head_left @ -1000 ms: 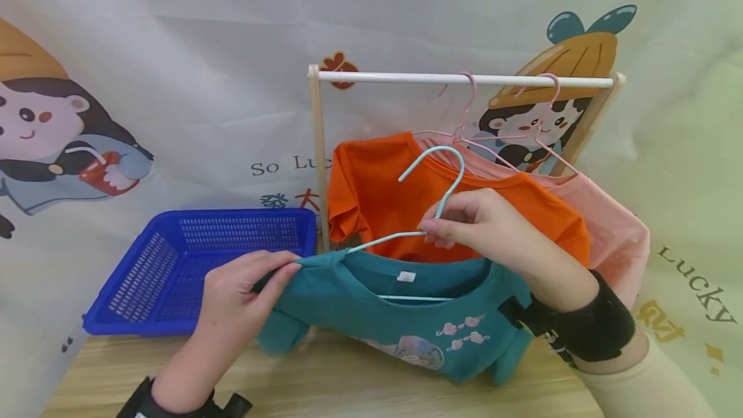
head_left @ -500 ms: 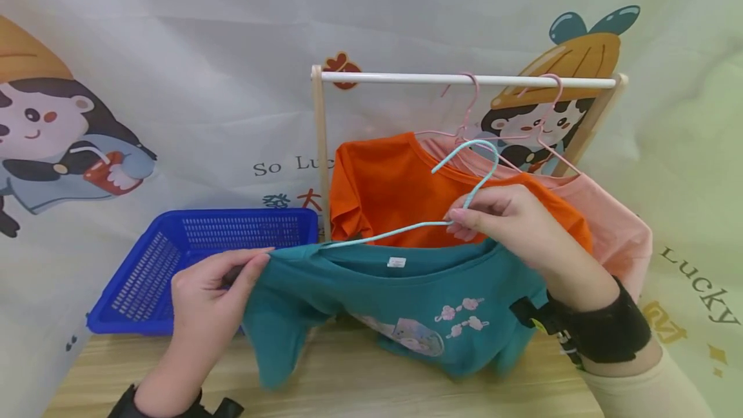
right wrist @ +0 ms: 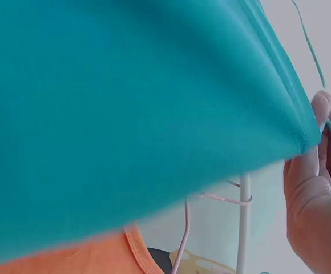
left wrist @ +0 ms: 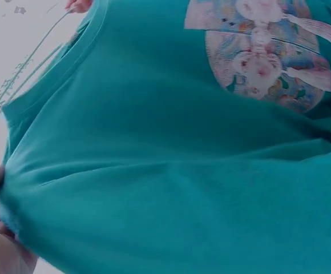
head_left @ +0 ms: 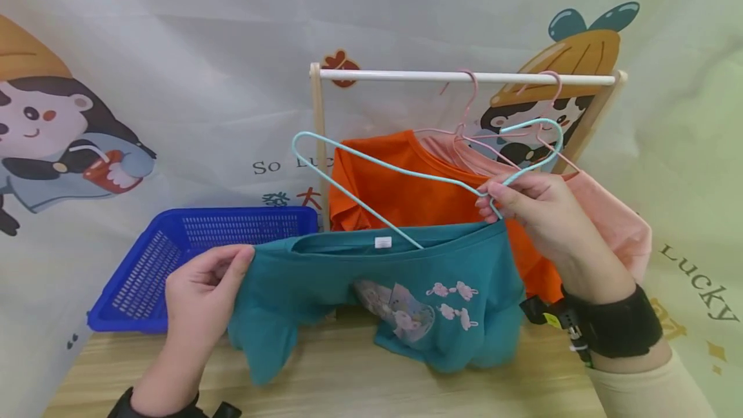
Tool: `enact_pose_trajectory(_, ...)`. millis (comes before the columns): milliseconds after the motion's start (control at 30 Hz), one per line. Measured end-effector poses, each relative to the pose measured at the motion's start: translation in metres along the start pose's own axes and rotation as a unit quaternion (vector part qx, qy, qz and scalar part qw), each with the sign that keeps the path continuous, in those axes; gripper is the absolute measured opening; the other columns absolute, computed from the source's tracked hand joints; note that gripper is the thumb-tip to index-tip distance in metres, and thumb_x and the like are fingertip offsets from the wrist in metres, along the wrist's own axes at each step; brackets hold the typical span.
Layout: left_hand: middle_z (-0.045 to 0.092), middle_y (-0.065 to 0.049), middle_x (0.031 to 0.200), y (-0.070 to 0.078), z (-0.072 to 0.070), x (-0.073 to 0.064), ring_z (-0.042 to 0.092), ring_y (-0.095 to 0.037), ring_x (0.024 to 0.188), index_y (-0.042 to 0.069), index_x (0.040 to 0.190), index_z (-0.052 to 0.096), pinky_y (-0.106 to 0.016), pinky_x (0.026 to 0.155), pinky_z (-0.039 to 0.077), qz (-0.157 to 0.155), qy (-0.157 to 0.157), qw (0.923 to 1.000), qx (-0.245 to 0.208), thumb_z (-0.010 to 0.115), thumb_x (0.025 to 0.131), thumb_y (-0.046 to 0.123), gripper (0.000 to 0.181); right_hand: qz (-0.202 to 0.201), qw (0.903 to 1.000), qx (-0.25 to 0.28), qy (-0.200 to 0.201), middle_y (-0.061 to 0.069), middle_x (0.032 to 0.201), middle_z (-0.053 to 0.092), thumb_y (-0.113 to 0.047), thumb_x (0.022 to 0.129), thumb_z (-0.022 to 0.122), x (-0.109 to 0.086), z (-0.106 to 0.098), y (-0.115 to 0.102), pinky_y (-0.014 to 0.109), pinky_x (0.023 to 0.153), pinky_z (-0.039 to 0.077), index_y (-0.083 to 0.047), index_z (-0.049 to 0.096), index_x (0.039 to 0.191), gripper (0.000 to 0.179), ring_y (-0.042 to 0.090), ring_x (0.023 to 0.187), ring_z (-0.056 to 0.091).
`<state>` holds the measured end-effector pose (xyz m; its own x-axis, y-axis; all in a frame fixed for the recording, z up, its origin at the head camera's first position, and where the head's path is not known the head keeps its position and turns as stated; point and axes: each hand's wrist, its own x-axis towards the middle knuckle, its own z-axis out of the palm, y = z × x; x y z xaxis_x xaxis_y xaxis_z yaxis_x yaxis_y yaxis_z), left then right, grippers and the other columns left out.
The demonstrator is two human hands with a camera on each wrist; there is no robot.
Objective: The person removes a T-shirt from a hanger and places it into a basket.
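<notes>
A teal shirt (head_left: pixel 325 276) with a printed picture and pink flower trims hangs between the two hands. My left hand (head_left: pixel 206 289) pinches its shoulder on the left, thumb against fingers, as the left wrist view also shows. In my right hand (head_left: pixel 534 211) is a light blue wire hanger (head_left: pixel 371 161), gripped at the base of its hook. The hanger's left arm stands out above the neckline, and its lower bar runs down into the neck opening. Its right end is hidden inside the shirt. In the right wrist view the teal cloth (right wrist: pixel 125 114) reaches right up to the fingers.
Behind the shirt stands a rack with a white rail (head_left: pixel 395 75). An orange shirt (head_left: pixel 377 192) and a pink shirt (head_left: pixel 615 211) hang there on pink hangers. A blue plastic basket (head_left: pixel 128 282) sits at the left on the wooden table (head_left: pixel 325 379).
The right hand has moved right and up with the hanger, whose left arm has come out of the neck opening. The left hand has moved left, still pinching the shoulder.
</notes>
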<state>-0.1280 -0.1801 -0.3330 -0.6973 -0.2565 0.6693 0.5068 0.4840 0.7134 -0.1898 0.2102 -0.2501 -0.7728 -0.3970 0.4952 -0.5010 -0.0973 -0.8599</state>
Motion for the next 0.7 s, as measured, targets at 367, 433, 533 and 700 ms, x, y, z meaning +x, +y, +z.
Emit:
enact_pose_trajectory(367,0.068,0.002,0.083,-0.001,0.007,-0.005,0.063,-0.004,0.071,0.007,0.088,0.072,-0.014,0.06,0.049,0.0,-0.101,0.9943,0.035,0.067,0.085,0.015,0.01,0.004,0.9989,-0.047,0.0,0.013,0.08,0.065,0.003,0.09,0.053,0.001,0.011,-0.001,0.029,0.067,0.054,0.001,0.068,0.095,0.016,0.025,0.073,0.061)
enact_pose_trajectory(433,0.068,0.001,0.082,0.001,0.004,-0.007,0.063,-0.005,0.071,0.007,0.087,0.071,-0.014,0.061,0.049,0.005,-0.119,0.9926,0.023,0.067,0.085,0.012,0.007,0.018,0.9984,-0.054,0.005,0.013,0.08,0.065,0.002,0.091,0.054,0.001,0.013,-0.003,0.029,0.066,0.054,0.001,0.068,0.094,0.015,0.025,0.072,0.06)
enact_pose_trajectory(533,0.068,-0.002,0.081,0.002,0.003,-0.009,0.063,-0.008,0.07,0.007,0.087,0.071,-0.016,0.062,0.05,0.009,-0.145,0.9892,-0.02,0.067,0.083,0.005,0.006,0.026,0.9983,-0.052,0.004,0.013,0.079,0.064,0.001,0.091,0.054,0.0,0.014,-0.005,0.029,0.064,0.053,0.001,0.068,0.094,0.015,0.025,0.071,0.059)
enact_pose_trajectory(700,0.069,-0.002,0.082,0.0,0.006,-0.012,0.063,-0.007,0.071,0.009,0.087,0.072,-0.016,0.062,0.05,0.034,-0.165,0.9852,-0.029,0.07,0.079,0.001,0.011,0.019,0.9985,-0.05,-0.008,0.012,0.079,0.064,0.002,0.091,0.053,0.0,0.016,-0.004,0.028,0.064,0.053,-0.002,0.069,0.093,0.016,0.023,0.071,0.06)
